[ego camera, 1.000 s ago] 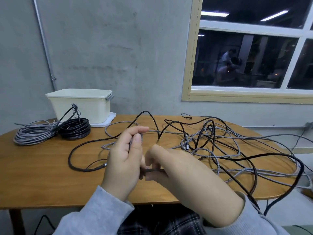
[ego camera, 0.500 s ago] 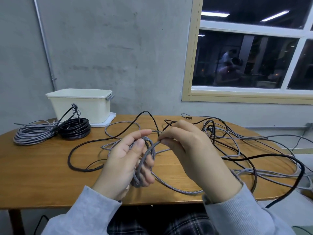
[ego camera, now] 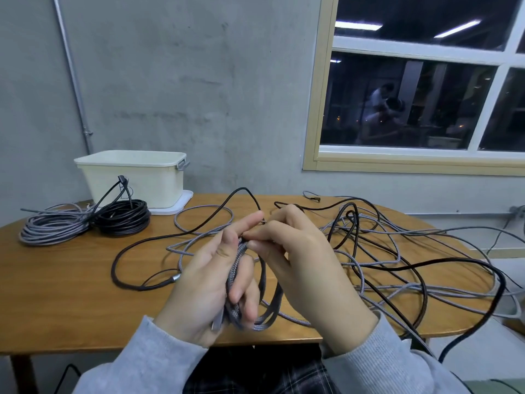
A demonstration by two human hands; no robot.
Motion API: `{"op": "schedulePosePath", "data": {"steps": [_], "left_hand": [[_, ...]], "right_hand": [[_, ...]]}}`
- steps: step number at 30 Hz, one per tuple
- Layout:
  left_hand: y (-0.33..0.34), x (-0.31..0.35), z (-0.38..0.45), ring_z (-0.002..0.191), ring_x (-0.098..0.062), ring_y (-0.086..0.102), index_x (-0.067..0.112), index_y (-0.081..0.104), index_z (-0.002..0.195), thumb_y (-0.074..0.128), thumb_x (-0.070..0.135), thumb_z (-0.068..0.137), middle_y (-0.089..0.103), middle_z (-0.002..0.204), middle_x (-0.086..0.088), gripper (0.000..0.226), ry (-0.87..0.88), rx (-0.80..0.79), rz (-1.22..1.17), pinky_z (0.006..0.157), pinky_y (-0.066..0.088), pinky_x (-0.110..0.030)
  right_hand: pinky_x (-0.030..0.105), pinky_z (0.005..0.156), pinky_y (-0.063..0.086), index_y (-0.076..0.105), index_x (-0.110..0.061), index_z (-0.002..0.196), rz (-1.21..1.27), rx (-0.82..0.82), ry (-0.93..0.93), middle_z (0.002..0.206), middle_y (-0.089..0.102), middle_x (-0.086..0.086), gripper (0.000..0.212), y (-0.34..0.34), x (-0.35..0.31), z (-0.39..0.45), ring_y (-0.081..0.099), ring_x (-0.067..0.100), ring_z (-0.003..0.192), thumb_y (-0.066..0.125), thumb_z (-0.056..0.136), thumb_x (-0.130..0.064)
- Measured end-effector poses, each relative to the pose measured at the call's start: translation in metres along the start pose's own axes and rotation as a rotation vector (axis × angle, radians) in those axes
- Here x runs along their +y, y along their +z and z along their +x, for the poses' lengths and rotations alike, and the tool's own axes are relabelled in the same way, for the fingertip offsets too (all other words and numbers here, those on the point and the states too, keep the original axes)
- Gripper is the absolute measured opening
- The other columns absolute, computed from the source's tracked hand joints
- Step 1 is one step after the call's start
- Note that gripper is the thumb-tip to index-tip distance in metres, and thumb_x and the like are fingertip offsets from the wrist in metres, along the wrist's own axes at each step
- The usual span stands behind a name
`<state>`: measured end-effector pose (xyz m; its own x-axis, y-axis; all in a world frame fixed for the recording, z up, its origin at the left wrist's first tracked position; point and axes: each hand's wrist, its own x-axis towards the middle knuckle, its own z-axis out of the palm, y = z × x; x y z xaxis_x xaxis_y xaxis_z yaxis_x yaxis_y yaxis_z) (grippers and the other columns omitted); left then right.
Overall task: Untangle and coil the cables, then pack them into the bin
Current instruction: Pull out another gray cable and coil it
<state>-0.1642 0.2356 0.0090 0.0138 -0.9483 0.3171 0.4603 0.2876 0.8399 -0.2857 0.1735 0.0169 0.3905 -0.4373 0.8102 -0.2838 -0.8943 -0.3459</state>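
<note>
My left hand (ego camera: 210, 282) holds a small coil of grey braided cable (ego camera: 237, 280), with several loops hanging between its fingers and a metal plug at the palm. My right hand (ego camera: 295, 257) pinches the same cable at the top of the coil, touching the left fingertips. A tangle of grey and black cables (ego camera: 383, 251) spreads over the right half of the wooden table (ego camera: 56, 294). A long black cable (ego camera: 136, 251) loops across the middle. The cream bin (ego camera: 133, 177) stands at the back left on its lid.
Two finished coils lie in front of the bin: a grey coil (ego camera: 54, 226) and a black coil (ego camera: 122, 217). Cables hang over the table's right edge toward the floor. A grey wall and a window are behind the table.
My right hand rose from low near the table edge to the left fingertips, laying further loops of grey cable onto the coil in my left hand. The coil has grown.
</note>
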Motion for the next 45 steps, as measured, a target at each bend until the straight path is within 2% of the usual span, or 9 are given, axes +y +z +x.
{"op": "schedulePosePath", "data": {"steps": [8, 12, 15, 22, 26, 30, 33, 39, 45], "left_hand": [[-0.001, -0.002, -0.001, 0.023, -0.005, 0.027, 0.019, 0.068, 0.116, 0.087, 0.053, 0.052, 0.03, 0.037, 0.003, 0.075, -0.077, -0.053, -0.126, 0.029, 0.033, -0.013], [-0.003, 0.0, -0.003, 0.023, -0.005, 0.028, 0.019, 0.066, 0.12, 0.085, 0.048, 0.06, 0.031, 0.038, 0.003, 0.069, -0.091, -0.096, -0.148, 0.029, 0.032, -0.012], [-0.003, 0.004, -0.004, 0.023, -0.004, 0.029, 0.019, 0.065, 0.121, 0.085, 0.046, 0.061, 0.032, 0.039, 0.004, 0.068, -0.092, -0.118, -0.165, 0.029, 0.032, -0.012], [-0.005, 0.004, -0.005, 0.024, -0.003, 0.031, 0.018, 0.064, 0.123, 0.086, 0.043, 0.062, 0.034, 0.039, 0.005, 0.07, -0.125, -0.168, -0.239, 0.028, 0.032, -0.012], [-0.005, -0.002, -0.003, 0.026, -0.007, 0.034, 0.024, 0.066, 0.118, 0.088, 0.044, 0.057, 0.035, 0.043, 0.001, 0.068, -0.065, -0.11, -0.018, 0.031, 0.038, -0.019], [-0.011, -0.011, 0.001, 0.041, -0.018, 0.054, 0.046, 0.057, 0.116, 0.063, 0.044, 0.087, 0.051, 0.054, -0.002, 0.03, 0.056, 0.017, 0.565, 0.056, 0.057, -0.045], [-0.01, -0.015, 0.001, 0.044, -0.019, 0.056, 0.041, 0.051, 0.124, 0.05, 0.044, 0.092, 0.054, 0.062, 0.004, 0.032, 0.112, 0.042, 0.639, 0.06, 0.057, -0.052], [0.006, -0.01, 0.0, 0.028, -0.014, 0.036, 0.016, 0.069, 0.113, 0.05, 0.022, 0.09, 0.033, 0.047, -0.002, 0.03, 0.001, 0.071, 0.057, 0.033, 0.047, -0.03], [0.011, -0.012, 0.004, 0.026, -0.008, 0.025, 0.009, 0.068, 0.102, 0.047, 0.024, 0.087, 0.028, 0.044, 0.001, 0.03, 0.036, 0.189, 0.018, 0.028, 0.034, -0.019]], "right_hand": [[0.006, 0.064, 0.033, 0.071, -0.017, 0.089, 0.001, 0.02, -0.046, 0.079, 0.038, -0.011, 0.023, 0.002, -0.005, -0.003, 0.038, -0.005, 0.072, 0.052, 0.085, -0.029], [0.014, 0.073, 0.042, 0.06, -0.031, 0.105, -0.036, -0.096, 0.078, 0.096, 0.048, -0.015, 0.03, -0.007, 0.006, -0.007, 0.048, -0.004, 0.091, 0.045, 0.086, -0.048], [0.013, 0.084, 0.036, 0.056, -0.032, 0.118, -0.152, -0.211, 0.12, 0.107, 0.055, -0.013, 0.042, -0.008, 0.012, -0.01, 0.045, 0.004, 0.101, 0.033, 0.09, -0.053], [0.025, 0.06, 0.04, 0.048, -0.028, 0.103, -0.04, -0.353, 0.231, 0.061, 0.047, -0.012, 0.033, -0.013, 0.001, -0.009, 0.047, 0.005, 0.06, 0.028, 0.09, -0.052], [0.028, 0.057, 0.04, 0.054, -0.027, 0.103, -0.064, -0.35, 0.266, 0.058, 0.048, -0.008, 0.026, -0.017, 0.006, -0.008, 0.048, 0.009, 0.056, 0.035, 0.096, -0.043], [0.02, 0.053, 0.038, 0.051, -0.033, 0.088, -0.081, -0.357, 0.301, 0.06, 0.05, -0.01, 0.016, -0.023, 0.013, -0.006, 0.049, 0.006, 0.056, 0.039, 0.097, -0.038], [0.021, 0.052, 0.037, 0.043, -0.04, 0.075, -0.095, -0.365, 0.317, 0.058, 0.049, -0.008, 0.022, -0.023, 0.015, -0.007, 0.049, 0.006, 0.054, 0.04, 0.097, -0.039], [0.031, 0.059, 0.044, 0.052, -0.023, 0.09, -0.051, -0.368, 0.351, 0.06, 0.053, -0.004, 0.025, -0.013, 0.014, -0.011, 0.052, 0.01, 0.057, 0.037, 0.098, -0.042], [0.029, 0.06, 0.052, 0.052, -0.026, 0.102, -0.06, -0.374, 0.365, 0.072, 0.063, -0.004, 0.026, -0.018, 0.022, -0.013, 0.058, 0.007, 0.061, 0.037, 0.096, -0.046]]}}
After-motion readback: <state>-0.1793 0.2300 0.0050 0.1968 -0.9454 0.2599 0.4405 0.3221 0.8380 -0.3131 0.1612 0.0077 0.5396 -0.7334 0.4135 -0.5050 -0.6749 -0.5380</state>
